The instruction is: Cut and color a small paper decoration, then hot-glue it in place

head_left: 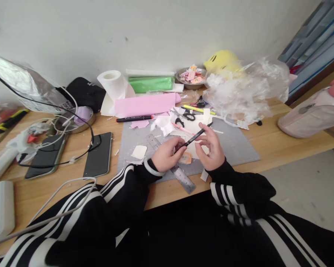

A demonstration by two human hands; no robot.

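Observation:
A slim black pen (195,137) is held slantwise above the grey cutting mat (233,148). My left hand (168,154) is closed around its lower end, with a pale bangle at the wrist. At its upper end, the fingers of my right hand (213,148) grip the pen, while the thumb stays apart from it. Under the hands lie a metal ruler (183,180) and a small orange-printed piece (186,158), partly covered. Black-handled scissors (188,116), a pink pen (183,128) and paper scraps (139,152) are scattered on the mat.
A black marker with red ends (134,118) lies by pink sheets (146,105). Behind are a paper roll (115,85), a bowl (193,86) of small cutouts and crumpled plastic (239,92). Phones (98,154) and cables are left; a pink-topped bottle (308,111) stands right.

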